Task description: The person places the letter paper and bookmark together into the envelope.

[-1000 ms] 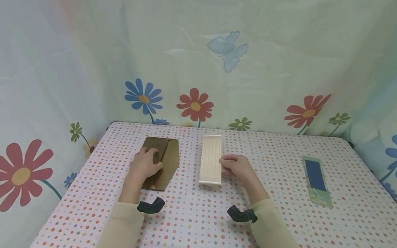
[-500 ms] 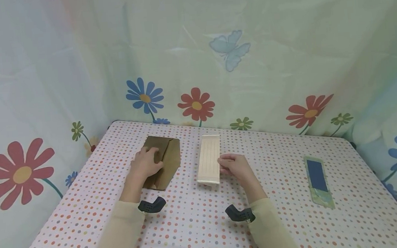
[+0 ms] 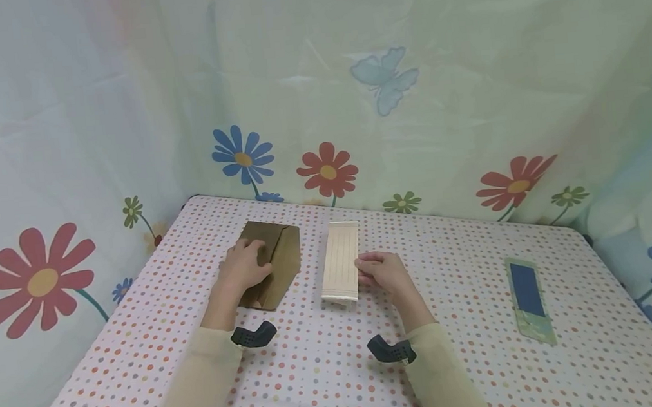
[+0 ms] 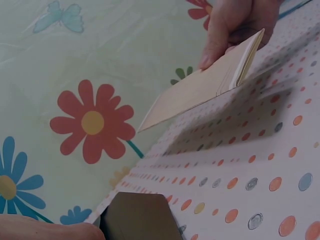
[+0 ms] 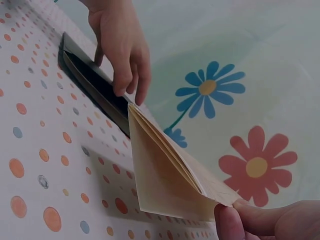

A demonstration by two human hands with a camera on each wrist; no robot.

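Note:
On the left of the table, in the head view, lies a brown envelope with its pointed flap toward the right. My left hand grips its upper layer with bent fingers. The right wrist view shows the envelope's mouth gaping, dark inside. My right hand pinches the right edge of a folded sheet of cream lined letter paper between thumb and fingers. The paper hangs tilted above the table, casting a shadow. Its folded layers spread apart at one end, apart from the envelope in the head view.
A flat green item with a dark blue rectangle lies on the right of the table. The dotted cloth covers the tabletop. A flower-printed curtain stands close behind and along the sides.
My right hand has carried the folded letter paper slightly left, nearer the envelope. The left hand keeps its hold on the envelope. The head view has turned a little left.

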